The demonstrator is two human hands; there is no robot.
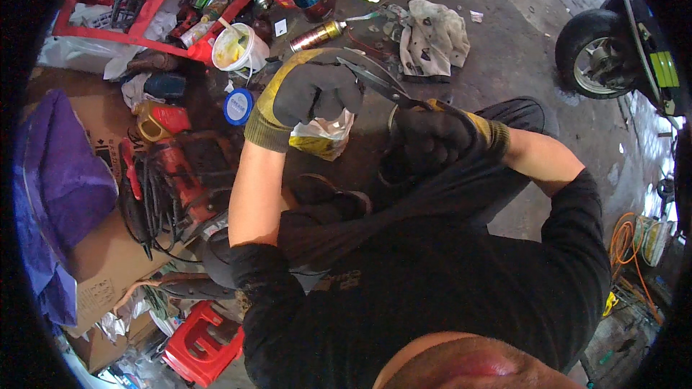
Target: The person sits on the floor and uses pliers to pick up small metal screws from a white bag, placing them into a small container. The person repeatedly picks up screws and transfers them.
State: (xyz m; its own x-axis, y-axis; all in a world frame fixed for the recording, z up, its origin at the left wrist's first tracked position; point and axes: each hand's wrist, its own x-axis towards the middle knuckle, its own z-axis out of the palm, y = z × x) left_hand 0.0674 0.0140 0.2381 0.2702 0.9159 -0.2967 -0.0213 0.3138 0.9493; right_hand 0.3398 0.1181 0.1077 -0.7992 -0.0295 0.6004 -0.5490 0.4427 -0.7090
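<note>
My left hand point(315, 94), in a grey-and-yellow work glove, is curled closed. Below its fingers hangs a crumpled white-and-yellow plastic packet point(326, 137), apparently held in the fist. In a matching glove, my right hand point(432, 133) is closed around the handle end of a pair of scissors point(380, 83). Their dark, narrow blades point up and left, with the tips close to my left glove. The handles are mostly hidden in the right glove.
Ahead lie a spray can point(317, 36), a grey rag point(434, 37) and a white bucket point(241, 48). A blue round lid point(238, 106) and a red power tool point(184, 173) are at left. A wheel point(597, 54) stands at right; an orange cable point(626, 241) lies lower down.
</note>
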